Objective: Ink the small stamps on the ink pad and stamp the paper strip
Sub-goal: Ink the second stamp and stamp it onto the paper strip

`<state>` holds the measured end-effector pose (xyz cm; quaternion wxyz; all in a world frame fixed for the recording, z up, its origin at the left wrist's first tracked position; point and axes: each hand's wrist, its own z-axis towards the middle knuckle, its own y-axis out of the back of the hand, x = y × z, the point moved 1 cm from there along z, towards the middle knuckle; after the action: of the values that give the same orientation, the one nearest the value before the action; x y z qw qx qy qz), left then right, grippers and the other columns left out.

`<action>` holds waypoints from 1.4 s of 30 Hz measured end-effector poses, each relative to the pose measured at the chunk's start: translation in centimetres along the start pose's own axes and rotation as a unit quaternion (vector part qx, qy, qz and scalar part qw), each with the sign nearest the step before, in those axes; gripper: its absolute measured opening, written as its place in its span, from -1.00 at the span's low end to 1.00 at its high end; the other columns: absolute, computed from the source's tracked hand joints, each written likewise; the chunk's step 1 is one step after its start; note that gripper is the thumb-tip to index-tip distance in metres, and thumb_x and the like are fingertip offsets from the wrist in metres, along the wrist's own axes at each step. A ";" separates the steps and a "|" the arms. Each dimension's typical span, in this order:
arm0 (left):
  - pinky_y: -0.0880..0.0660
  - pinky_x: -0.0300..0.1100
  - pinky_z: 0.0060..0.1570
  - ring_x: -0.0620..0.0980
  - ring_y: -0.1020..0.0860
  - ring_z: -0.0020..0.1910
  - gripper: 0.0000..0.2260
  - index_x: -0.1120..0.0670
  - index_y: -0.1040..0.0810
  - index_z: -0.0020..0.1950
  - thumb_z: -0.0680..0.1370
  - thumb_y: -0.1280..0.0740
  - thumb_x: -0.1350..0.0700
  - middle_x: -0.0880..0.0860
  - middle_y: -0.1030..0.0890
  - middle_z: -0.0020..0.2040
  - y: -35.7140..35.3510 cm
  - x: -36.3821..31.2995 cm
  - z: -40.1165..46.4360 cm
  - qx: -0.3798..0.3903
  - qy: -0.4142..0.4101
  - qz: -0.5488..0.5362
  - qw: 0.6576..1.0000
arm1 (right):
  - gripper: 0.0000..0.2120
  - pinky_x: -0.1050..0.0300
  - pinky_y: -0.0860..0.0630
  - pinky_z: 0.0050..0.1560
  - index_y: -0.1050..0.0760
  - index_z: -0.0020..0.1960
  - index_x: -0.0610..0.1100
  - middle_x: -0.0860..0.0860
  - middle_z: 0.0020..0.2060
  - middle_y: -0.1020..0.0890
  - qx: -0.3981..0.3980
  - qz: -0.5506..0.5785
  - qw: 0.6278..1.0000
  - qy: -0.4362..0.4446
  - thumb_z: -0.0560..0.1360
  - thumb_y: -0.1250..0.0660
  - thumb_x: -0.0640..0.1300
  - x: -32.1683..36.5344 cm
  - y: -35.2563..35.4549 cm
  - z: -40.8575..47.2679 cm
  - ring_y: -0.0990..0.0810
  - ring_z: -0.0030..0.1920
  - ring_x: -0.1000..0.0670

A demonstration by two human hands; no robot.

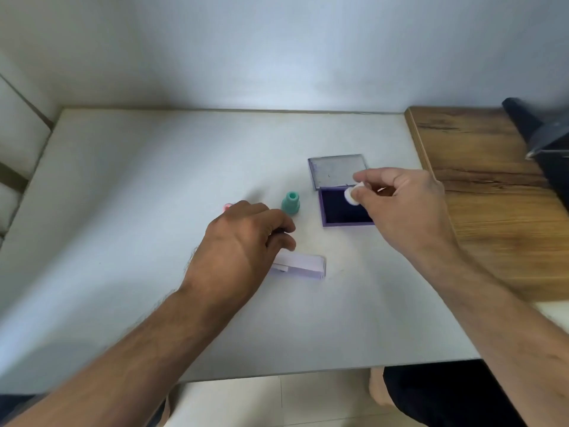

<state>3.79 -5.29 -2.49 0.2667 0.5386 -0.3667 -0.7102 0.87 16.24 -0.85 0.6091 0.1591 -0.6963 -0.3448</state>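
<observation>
While your left hand (243, 241) rests curled on the near paper strip (300, 265) on the white worktop (154, 180), I cannot tell what it holds. Past it stands a green stamp (290, 204). Your right hand (400, 204) pinches a white stamp (352, 195) over the open purple ink pad (338, 211).

Upright stamp (290, 204) left of ink pad (341, 211)

Green stamp (290, 204). White stamp (351, 194). Pink stamp (227, 207). Dark blue ink pad (341, 208), purple edge. Pale purple paper strip (303, 265). White table (184, 167). Brown streaky wood (492, 195).
</observation>
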 end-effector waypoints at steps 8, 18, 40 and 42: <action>-0.52 -0.09 -0.19 -0.04 -0.51 -0.19 -0.95 -0.03 -0.68 -0.12 0.49 -0.44 0.12 -0.11 -0.64 -0.21 -0.5 0.2 -0.4 0.017 -0.011 0.009 1.000 | -0.88 0.23 -0.58 -0.11 -0.66 -0.06 -0.19 -0.01 -0.21 -0.70 0.030 -0.164 0.984 0.067 0.47 -0.39 -0.17 0.2 0.1 -0.7 -0.62 -0.22 0.09; -0.45 -0.19 -0.15 -0.10 -0.46 -0.18 -0.90 -0.05 -0.68 -0.13 0.49 -0.42 0.15 -0.14 -0.62 -0.23 -0.2 0.5 -0.6 0.003 0.008 0.009 1.000 | -0.89 0.17 -0.57 -0.03 -0.66 -0.03 -0.10 0.12 -0.24 -0.65 0.075 -0.133 0.988 -0.002 0.44 -0.46 -0.16 0.3 0.5 0.4 -0.62 -0.19 0.10; -0.47 -0.18 -0.21 0.01 -0.55 -0.17 -0.91 0.00 -0.67 -0.11 0.48 -0.43 0.19 -0.11 -0.66 -0.19 1.1 2.7 -2.8 0.017 -0.025 0.052 0.998 | -0.82 0.30 -0.45 -0.02 -0.66 0.06 -0.11 -0.01 -0.07 -0.71 0.092 -0.165 0.981 0.043 0.46 -0.45 -0.17 0.2 0.4 0.5 -0.61 -0.14 0.06; -0.47 -0.18 -0.21 0.00 -0.55 -0.17 -0.89 -0.01 -0.67 -0.10 0.49 -0.41 0.20 -0.12 -0.66 -0.19 1.1 2.8 -2.7 0.017 -0.032 0.052 0.998 | -0.83 0.26 -0.49 -0.03 -0.67 0.05 -0.10 -0.01 -0.09 -0.71 0.088 -0.163 0.982 0.048 0.46 -0.44 -0.19 0.3 0.5 0.5 -0.63 -0.14 0.04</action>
<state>5.64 -8.72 -3.60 0.2826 0.5000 -0.4145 -0.7059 0.43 16.58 -0.34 0.5609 0.3394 -0.6587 -0.3692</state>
